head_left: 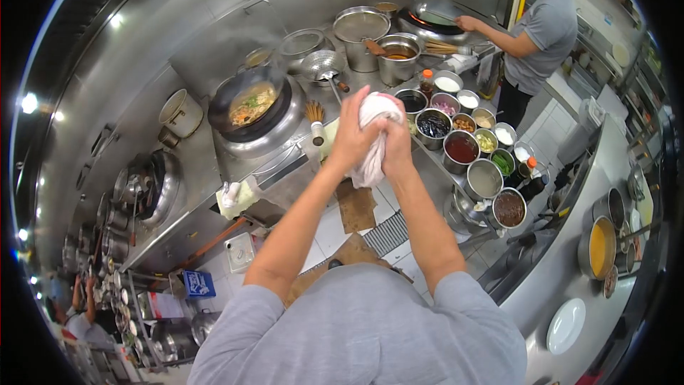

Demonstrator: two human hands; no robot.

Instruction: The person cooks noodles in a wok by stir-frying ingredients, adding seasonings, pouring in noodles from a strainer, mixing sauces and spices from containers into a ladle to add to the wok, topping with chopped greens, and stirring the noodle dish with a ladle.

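Note:
Both my hands are raised in front of me around a crumpled white cloth (pixel 372 160), whose lower end hangs down between my wrists. My left hand (pixel 350 132) wraps the cloth from the left side. From the right, my right hand (pixel 395 135) closes on it too, its fingers partly hidden by the cloth. Beyond and to the left, a wok (pixel 218 103) with steaming food sits on the stove. A bamboo brush (pixel 315 117) lies just left of my left hand. Seasoning pots, among them a pot of red sauce (pixel 462 148), stand right of my right hand.
A perforated ladle (pixel 323 64) and a stockpot (pixel 362 27) are at the back. A co-worker (pixel 539 36) stands at another wok at the back right. A steel counter (pixel 531 299) with a white plate (pixel 566 326) and a pot of yellow liquid (pixel 602 246) runs along the right.

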